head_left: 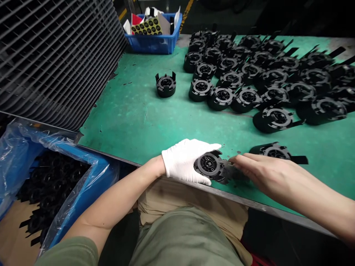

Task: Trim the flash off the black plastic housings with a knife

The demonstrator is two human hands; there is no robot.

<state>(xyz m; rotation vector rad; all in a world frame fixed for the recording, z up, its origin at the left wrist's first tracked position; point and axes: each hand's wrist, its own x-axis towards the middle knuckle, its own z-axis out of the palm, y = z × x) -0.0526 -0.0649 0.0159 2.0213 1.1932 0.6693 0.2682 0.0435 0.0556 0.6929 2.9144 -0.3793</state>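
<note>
My left hand, in a white glove, grips a round black plastic housing at the table's front edge, thumb and fingers on opposite sides of it. The housing's ringed face is turned up toward me. My right hand is bare and closed in a pinch just right of that housing. A dark blur lies between its fingertips and the housing's edge, so what it holds cannot be made out. Behind the right hand another black housing lies on the table, partly covered by the hand, with a flat tab sticking out to the right.
Many similar black housings stand in rows on the green table, with a lone one left of them. A blue bin of stickers and scraps sits at the back. Black grid trays stack left; a plastic-lined blue crate holds black parts.
</note>
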